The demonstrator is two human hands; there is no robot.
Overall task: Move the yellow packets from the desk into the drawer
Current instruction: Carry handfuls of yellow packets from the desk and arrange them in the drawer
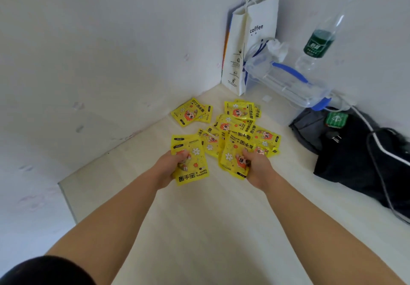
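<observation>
Two hands reach out over the desk [210, 229], both forearms bare, and each hand is closed on a packet. The left hand [172, 167] grips the left-hand packet [195, 169] by its left edge with the fingers curled over the printed face. A second black tab shows at its top, so it may be two stacked, but I cannot tell. The right hand [258, 167] clamps the right-hand packet [230, 158] at its lower right corner, print upside down to the camera. Both held packets sit at mid-desk, just on the near side of the heap. The heap of yellow packets [241, 127] lies overlapping and fanned toward the far corner of the desk, and its near edge touches or tucks under the right-hand packet. A separate pair of packets [192, 113], one on the other, lies close to the left edge by the wall, apart from the heap. In the far corner stands a white paper bag [259, 41] printed "coffee", upright against the wall. Just beside it along the far edge sit a clear plastic box [288, 85] with a blue handle and, behind that, a water bottle [319, 43] with a green label. Toward the right edge is a slumped black bag [355, 162], with a white cable [366, 125] and a dark one trailing over it.
</observation>
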